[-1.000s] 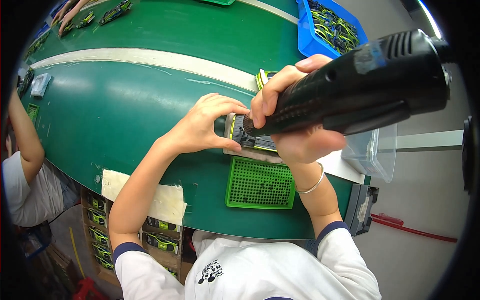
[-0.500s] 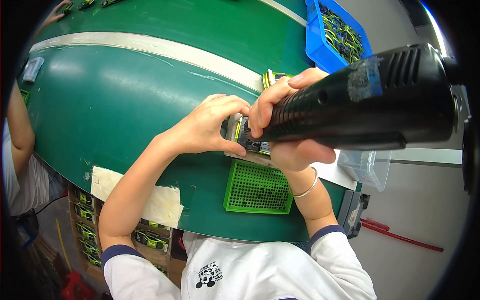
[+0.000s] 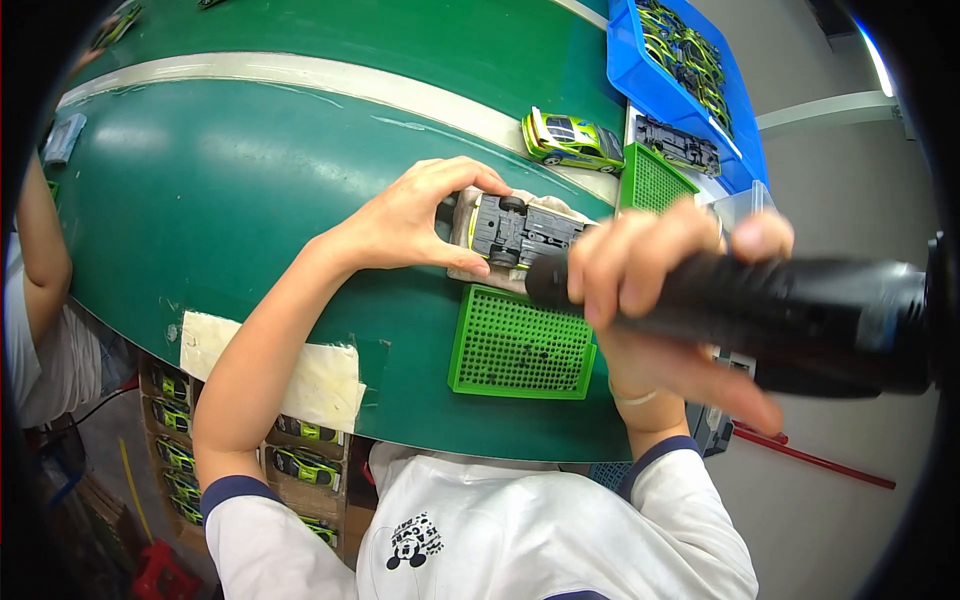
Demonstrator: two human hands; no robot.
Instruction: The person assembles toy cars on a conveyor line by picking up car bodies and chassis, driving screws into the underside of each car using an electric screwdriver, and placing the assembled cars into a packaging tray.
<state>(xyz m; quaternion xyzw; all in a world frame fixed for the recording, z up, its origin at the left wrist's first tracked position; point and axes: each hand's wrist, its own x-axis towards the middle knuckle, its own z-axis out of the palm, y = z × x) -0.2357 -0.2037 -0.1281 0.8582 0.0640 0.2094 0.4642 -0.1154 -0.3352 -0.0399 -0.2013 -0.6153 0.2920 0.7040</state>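
A toy car (image 3: 520, 229) lies upside down in a pale holder (image 3: 470, 262) on the green table (image 3: 250, 180), its dark underside and wheels showing. My left hand (image 3: 415, 220) grips the holder and the car's left end. My right hand (image 3: 660, 290) is wrapped around a black electric screwdriver (image 3: 800, 320), which lies nearly level with its tip end at the car's right end. The tip itself is hidden behind the tool's body.
A green perforated tray (image 3: 520, 345) lies just below the car, another green tray (image 3: 655, 180) above right. A finished green-yellow toy car (image 3: 570, 140) stands beyond. A blue bin (image 3: 680, 60) holds several cars. Another person's arm (image 3: 40, 270) is at the left edge. Boxes of cars (image 3: 180, 450) sit under the table.
My right hand has swung the screwdriver down and to the right, uncovering the upside-down car. My left hand stays on the holder. The view has shifted, bringing the car lower in the frame.
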